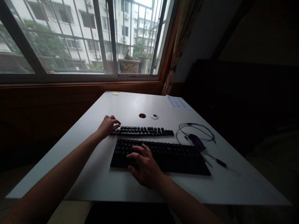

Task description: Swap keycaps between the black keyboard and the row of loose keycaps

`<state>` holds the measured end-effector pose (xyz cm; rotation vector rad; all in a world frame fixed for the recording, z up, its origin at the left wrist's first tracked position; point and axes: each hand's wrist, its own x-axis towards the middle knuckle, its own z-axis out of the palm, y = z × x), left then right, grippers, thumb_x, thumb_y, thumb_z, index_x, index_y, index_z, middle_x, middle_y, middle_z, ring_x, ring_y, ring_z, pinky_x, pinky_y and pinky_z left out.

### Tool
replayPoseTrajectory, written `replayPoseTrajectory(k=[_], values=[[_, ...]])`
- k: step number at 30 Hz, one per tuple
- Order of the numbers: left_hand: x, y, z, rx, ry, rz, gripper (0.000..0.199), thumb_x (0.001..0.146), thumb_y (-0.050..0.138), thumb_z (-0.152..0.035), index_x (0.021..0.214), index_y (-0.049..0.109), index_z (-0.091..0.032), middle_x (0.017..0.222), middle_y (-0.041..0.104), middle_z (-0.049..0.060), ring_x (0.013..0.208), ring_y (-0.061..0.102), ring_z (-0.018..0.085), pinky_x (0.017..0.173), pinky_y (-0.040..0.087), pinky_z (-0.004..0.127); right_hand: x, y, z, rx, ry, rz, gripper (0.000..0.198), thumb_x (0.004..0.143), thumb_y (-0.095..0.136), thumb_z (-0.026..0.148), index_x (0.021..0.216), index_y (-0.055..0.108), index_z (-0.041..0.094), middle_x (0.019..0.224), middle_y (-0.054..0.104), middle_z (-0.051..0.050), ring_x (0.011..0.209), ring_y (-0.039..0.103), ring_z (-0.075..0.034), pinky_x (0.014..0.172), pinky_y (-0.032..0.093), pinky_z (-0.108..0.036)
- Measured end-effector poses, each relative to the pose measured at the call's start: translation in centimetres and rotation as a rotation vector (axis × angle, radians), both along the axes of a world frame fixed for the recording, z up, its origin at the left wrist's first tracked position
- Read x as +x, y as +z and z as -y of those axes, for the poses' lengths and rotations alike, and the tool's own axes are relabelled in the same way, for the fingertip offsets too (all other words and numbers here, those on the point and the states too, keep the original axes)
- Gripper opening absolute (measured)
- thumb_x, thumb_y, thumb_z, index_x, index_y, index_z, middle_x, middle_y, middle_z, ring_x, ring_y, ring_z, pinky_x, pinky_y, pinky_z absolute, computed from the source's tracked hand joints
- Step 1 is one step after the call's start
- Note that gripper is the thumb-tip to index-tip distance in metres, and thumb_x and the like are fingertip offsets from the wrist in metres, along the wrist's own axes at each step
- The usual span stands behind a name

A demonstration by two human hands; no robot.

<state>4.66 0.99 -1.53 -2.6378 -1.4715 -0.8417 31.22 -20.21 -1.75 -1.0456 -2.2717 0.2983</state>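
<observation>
My left hand (108,126) is at the left end of rows of black keycaps (147,131) standing on the white table. Its thumb and forefinger come together in a pinch beside the nearest caps, and whatever lies between the tips is too small to make out. Closer to me lies a black keyboard (177,158), turned slightly. My right hand (146,166) rests over its left half with fingers spread and slightly bent, holding nothing. The hand covers part of the keys, and the keyboard's front part is too dark to read key by key.
Right of the keyboard lie a coiled black cable (198,125), a dark purple cloth-like piece (196,142) and a thin tool with a black handle (220,162). The white table (93,177) has a round hole (142,115), a white ring-shaped cover (154,116), printed paper (178,102) and yellow notes (116,93).
</observation>
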Motion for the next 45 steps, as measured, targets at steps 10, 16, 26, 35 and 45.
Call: replayPoseTrajectory(k=[10, 16, 26, 35, 45], values=[[1.1, 0.0, -1.3, -0.05, -0.041, -0.089, 0.015, 0.084, 0.075, -0.041, 0.09, 0.084, -0.03, 0.095, 0.068, 0.01, 0.094, 0.053, 0.029, 0.084, 0.045, 0.041, 0.1, 0.0, 0.0, 0.029, -0.008, -0.081, 0.041, 0.09, 0.065, 0.028, 0.129, 0.053, 0.027, 0.123, 0.07, -0.007, 0.137, 0.05, -0.027, 0.124, 0.024, -0.06], [0.9, 0.0, -1.7, -0.071, -0.047, -0.109, 0.021, 0.084, 0.075, -0.048, 0.089, 0.084, -0.029, 0.095, 0.067, 0.01, 0.094, 0.052, 0.028, 0.084, 0.044, 0.04, 0.4, -0.2, -0.1, 0.053, -0.017, -0.104, 0.051, 0.088, 0.066, 0.026, 0.137, 0.05, 0.03, 0.128, 0.066, -0.008, 0.141, 0.046, -0.028, 0.123, 0.028, -0.058], [0.5, -0.2, -2.7, -0.078, -0.033, -0.11, 0.022, 0.086, 0.072, -0.046, 0.085, 0.083, -0.028, 0.094, 0.068, 0.011, 0.094, 0.053, 0.03, 0.083, 0.044, 0.042, 0.6, 0.1, -0.2, 0.06, -0.014, -0.17, 0.043, 0.09, 0.063, 0.024, 0.132, 0.053, 0.029, 0.124, 0.065, -0.007, 0.136, 0.048, -0.028, 0.119, 0.036, -0.052], [-0.1, -0.6, -3.1, -0.096, -0.05, -0.115, 0.014, 0.084, 0.073, -0.038, 0.086, 0.082, -0.028, 0.1, 0.074, 0.008, 0.097, 0.055, 0.029, 0.087, 0.044, 0.041, 1.2, 0.8, -0.6, 0.131, -0.26, -0.399, 0.023, 0.094, 0.055, 0.018, 0.115, 0.058, 0.027, 0.109, 0.061, -0.008, 0.11, 0.057, -0.026, 0.096, 0.053, -0.048], [-0.3, 0.1, -3.0, -0.149, -0.1, 0.057, 0.024, 0.083, 0.074, -0.047, 0.081, 0.077, -0.023, 0.079, 0.076, 0.005, 0.081, 0.065, 0.023, 0.081, 0.051, 0.036, 1.4, 1.0, -0.6, 0.172, -0.234, -0.427, 0.026, 0.093, 0.055, 0.013, 0.116, 0.056, 0.026, 0.1, 0.065, -0.005, 0.099, 0.058, -0.023, 0.089, 0.053, -0.042]])
